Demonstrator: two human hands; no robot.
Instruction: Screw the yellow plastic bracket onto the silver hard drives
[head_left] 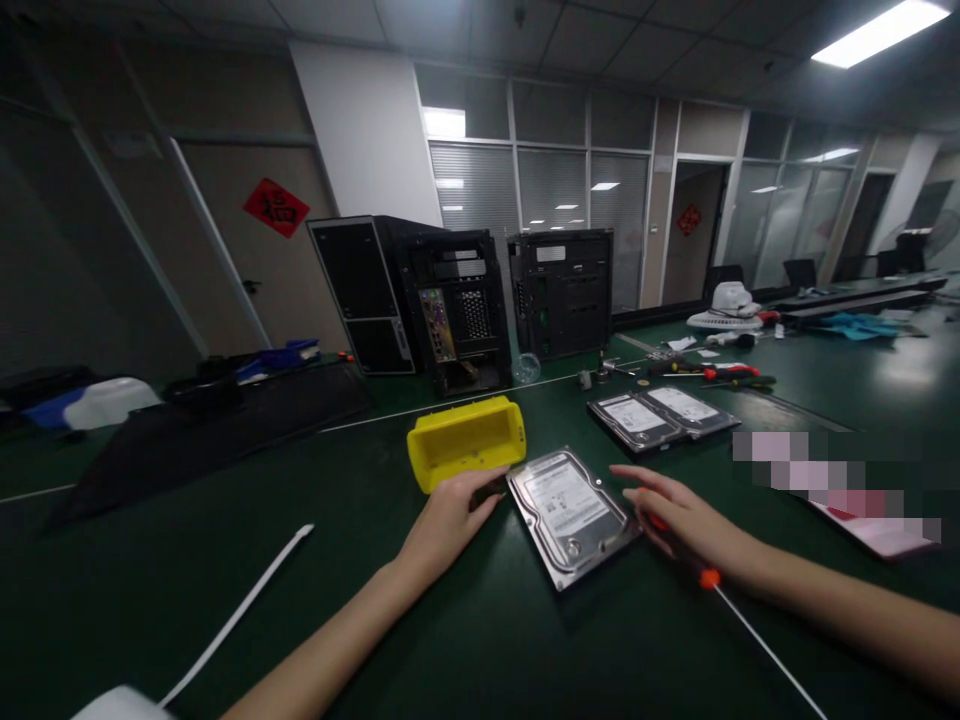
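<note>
A silver hard drive (571, 510) with a white label lies between my two hands on the dark green table. My left hand (454, 515) is at the drive's left edge, thumb and fingers apart, its fingertips close to the drive's upper left corner; whether they touch it I cannot tell. In my right hand (686, 520), beside the drive's right edge, is a screwdriver (709, 578) with an orange-ended handle. Its thin shaft points back toward me, and the hand covers most of the handle. Just behind my left hand stands a yellow plastic bin (466, 445), with a few small bits inside.
Two more hard drives (664, 415) lie behind my right hand. Several tools (731, 375) are farther right. Computer cases (465, 310) stand at the back. A white cable tie or strip (238, 615) is at the left, and a pink, partly blurred object (885, 530) at the right.
</note>
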